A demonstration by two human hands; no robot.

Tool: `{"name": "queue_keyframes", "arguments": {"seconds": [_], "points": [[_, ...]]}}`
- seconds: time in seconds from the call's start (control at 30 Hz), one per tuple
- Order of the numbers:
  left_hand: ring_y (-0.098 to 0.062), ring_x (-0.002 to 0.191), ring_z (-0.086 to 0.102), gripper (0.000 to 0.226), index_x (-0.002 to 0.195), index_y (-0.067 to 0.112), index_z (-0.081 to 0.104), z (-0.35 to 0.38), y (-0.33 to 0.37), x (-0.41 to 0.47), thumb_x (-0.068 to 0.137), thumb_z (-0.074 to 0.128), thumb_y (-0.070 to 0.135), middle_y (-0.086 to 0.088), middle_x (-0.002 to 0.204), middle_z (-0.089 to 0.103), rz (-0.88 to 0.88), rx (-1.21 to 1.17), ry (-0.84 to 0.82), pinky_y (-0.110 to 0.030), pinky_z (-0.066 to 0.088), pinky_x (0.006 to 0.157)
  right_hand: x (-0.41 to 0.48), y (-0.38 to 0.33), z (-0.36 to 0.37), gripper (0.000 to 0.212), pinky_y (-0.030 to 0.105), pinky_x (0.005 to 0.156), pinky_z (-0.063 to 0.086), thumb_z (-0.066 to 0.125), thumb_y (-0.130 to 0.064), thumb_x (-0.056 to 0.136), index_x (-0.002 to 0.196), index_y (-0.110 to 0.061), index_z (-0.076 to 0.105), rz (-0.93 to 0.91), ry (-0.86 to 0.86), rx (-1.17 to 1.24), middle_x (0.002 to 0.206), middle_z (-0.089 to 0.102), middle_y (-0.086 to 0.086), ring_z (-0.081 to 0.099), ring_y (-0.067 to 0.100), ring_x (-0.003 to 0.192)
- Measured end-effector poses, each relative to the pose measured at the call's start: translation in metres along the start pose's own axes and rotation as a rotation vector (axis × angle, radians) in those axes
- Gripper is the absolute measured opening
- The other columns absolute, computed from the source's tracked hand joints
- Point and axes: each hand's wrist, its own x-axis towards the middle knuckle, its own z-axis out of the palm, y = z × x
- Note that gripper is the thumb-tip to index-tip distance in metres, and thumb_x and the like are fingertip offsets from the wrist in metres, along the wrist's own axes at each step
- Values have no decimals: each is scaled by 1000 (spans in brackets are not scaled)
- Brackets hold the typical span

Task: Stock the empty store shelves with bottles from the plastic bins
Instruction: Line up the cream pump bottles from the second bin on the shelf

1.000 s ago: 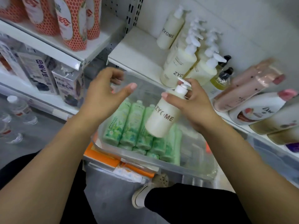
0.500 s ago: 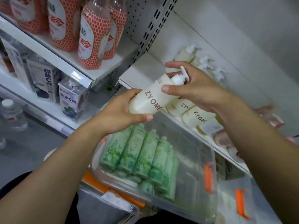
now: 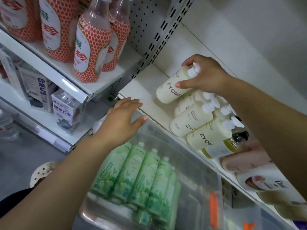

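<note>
My right hand [image 3: 205,75] grips a cream ZYOME pump bottle [image 3: 171,89] near its neck, holding it over the white shelf [image 3: 146,90] at the left end of a row of matching cream pump bottles [image 3: 192,120]. My left hand [image 3: 123,120] hovers with fingers spread and holds nothing, near the shelf's front edge and above the clear plastic bin [image 3: 199,163]. Several green bottles [image 3: 137,171] lie side by side in that bin.
Red honeycomb-pattern bottles [image 3: 91,47] stand on the upper left shelf, with white cartons [image 3: 63,110] on the shelf below. Pink and white bottles [image 3: 249,173] and a yellow-green bottle [image 3: 227,143] fill the shelf's right part. A perforated upright [image 3: 149,39] separates the two shelf bays.
My left hand let go of the cream bottle and dropped toward the shelf edge. My right hand carried the bottle further back onto the shelf beside the others.
</note>
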Motion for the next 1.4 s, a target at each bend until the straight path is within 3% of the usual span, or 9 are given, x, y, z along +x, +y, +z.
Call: {"name": "queue_keyframes", "arguments": {"seconds": [0.13, 0.23, 0.47, 0.63, 0.9, 1.07, 1.23, 1.3, 1.4], "points": [[-10, 152, 12, 62, 148, 25, 46, 0, -3, 8, 96, 43, 61, 9, 162, 28, -40, 121, -65, -44, 18, 120, 32, 24, 7, 65, 28, 90, 52, 93, -42, 62, 118, -37, 61, 15, -73, -42, 123, 59, -11, 58, 10, 111], [-3, 151, 5, 66, 151, 28, 41, 0, -2, 12, 95, 45, 63, 14, 163, 22, -58, 109, -146, -42, 15, 118, 49, 33, 9, 64, 32, 92, 53, 93, -42, 61, 116, -36, 61, 20, -94, -56, 121, 59, -11, 58, 11, 111], [-2, 149, 12, 95, 146, 26, 48, -5, -10, 24, 73, 32, 85, 16, 158, 33, -60, 71, -134, -44, 20, 122, 73, 38, 1, 65, 25, 79, 48, 92, -38, 67, 123, -29, 59, 6, -107, -171, 123, 58, -7, 57, 14, 108], [0, 147, 16, 81, 142, 27, 52, -9, -12, 31, 77, 45, 76, 17, 152, 41, -56, 39, -109, -42, 21, 121, 79, 42, 3, 64, 32, 88, 53, 91, -38, 66, 121, -30, 59, 24, -104, -179, 122, 58, -7, 58, 15, 107], [-1, 146, 20, 88, 139, 26, 55, -11, -17, 32, 74, 38, 83, 13, 150, 46, -24, 29, -98, -47, 26, 119, 74, 54, -2, 63, 30, 90, 49, 91, -42, 66, 119, -34, 58, 38, -112, -247, 124, 55, -5, 57, 16, 112], [-4, 147, 21, 78, 137, 23, 57, -13, -11, 24, 80, 46, 74, 10, 150, 46, -39, 23, -84, -45, 25, 120, 70, 53, 3, 68, 31, 93, 44, 90, -46, 65, 122, -34, 55, 62, -42, -246, 130, 46, 0, 49, 17, 115], [-6, 147, 22, 85, 136, 22, 57, -14, -8, 19, 76, 40, 80, 8, 150, 46, -40, 39, -84, -46, 26, 119, 63, 45, 0, 85, 39, 104, 43, 89, -54, 62, 134, -33, 48, 73, -78, -335, 137, 46, 2, 42, 22, 131], [-7, 147, 24, 81, 136, 22, 57, -16, -6, 19, 79, 43, 77, 8, 151, 47, -42, 31, -68, -46, 27, 119, 54, 34, -6, 93, 33, 102, 38, 87, -55, 65, 142, -31, 42, 67, -61, -325, 140, 45, 3, 35, 21, 136], [-12, 144, 31, 83, 135, 19, 59, -17, -6, 17, 76, 45, 77, 3, 148, 50, -40, 43, -33, -43, 31, 117, 26, 16, -3, 84, 23, 96, 32, 85, -48, 72, 142, -27, 44, 21, 82, -208, 138, 46, -1, 35, 17, 135]]}}
